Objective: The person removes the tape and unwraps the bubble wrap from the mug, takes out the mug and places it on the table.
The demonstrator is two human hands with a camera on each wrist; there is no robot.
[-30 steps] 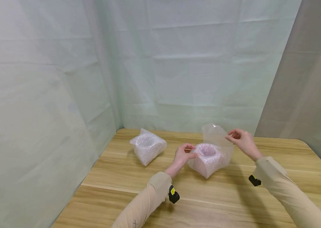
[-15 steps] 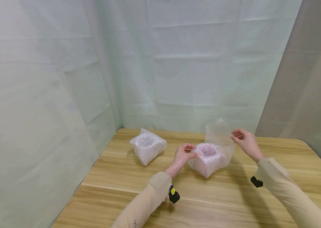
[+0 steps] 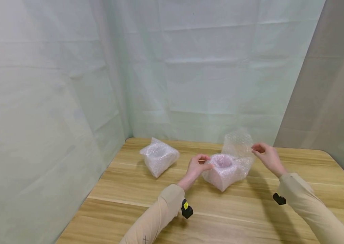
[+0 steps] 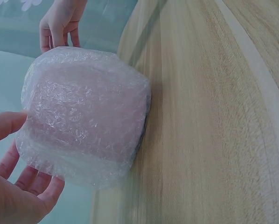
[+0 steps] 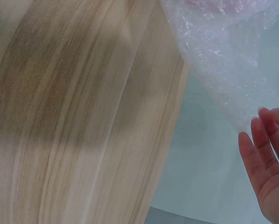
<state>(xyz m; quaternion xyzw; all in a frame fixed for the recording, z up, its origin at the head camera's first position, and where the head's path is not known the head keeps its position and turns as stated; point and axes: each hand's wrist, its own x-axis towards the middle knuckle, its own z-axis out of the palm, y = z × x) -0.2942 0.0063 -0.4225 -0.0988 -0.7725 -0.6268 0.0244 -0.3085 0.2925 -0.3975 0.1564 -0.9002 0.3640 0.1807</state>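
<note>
A pinkish, hollow, round-mouthed object wrapped in bubble wrap (image 3: 222, 174) stands on the table right of centre; its kind is hidden under the wrap. My left hand (image 3: 197, 166) holds its left rim, thumb on the near side and fingers behind. In the left wrist view, the wrapped object (image 4: 86, 105) lies between the thumb and the other fingers. A loose flap of bubble wrap (image 3: 237, 144) rises from its back right side. My right hand (image 3: 267, 157) pinches the flap's right edge with the fingertips. The right wrist view has these fingertips (image 5: 255, 135) at the flap's pointed corner.
Another bubble-wrapped object (image 3: 159, 159), whitish and hollow on top, sits to the left on the wooden table (image 3: 214, 217). Pale cloth curtains (image 3: 202, 84) hang behind the table's back edge and along its left side.
My right hand has moved a little to the right and slightly down, drawing the bubble wrap flap rightward. The left hand keeps its hold on the wrapped object.
</note>
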